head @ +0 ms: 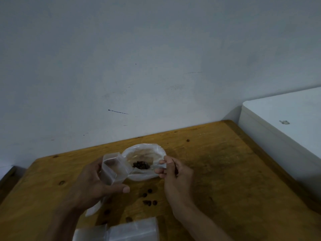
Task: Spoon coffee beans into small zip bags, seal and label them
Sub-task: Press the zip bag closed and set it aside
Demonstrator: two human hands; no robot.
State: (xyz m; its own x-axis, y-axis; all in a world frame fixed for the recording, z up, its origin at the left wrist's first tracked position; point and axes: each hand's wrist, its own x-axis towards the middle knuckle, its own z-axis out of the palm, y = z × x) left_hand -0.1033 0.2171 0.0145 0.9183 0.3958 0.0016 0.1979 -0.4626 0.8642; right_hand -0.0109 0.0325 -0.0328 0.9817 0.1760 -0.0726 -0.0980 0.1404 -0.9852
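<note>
The right hand [175, 173] pinches the handle of a spoon [147, 166] in its curled fingers; the bowl of the spoon carries coffee beans [140, 164] and points to the left, over the big open bag [156, 150] of beans on the worktop [225, 171]. The left hand [93, 181] holds a small zip bag [112, 169], fingers curled round it, its mouth turned toward the spoon, just beside the tip. The spoon's long axis runs almost straight to this mouth, so the load must probably travel only a little leftward. Loose beans [149, 202] lie on the worktop nearer the person.
</note>
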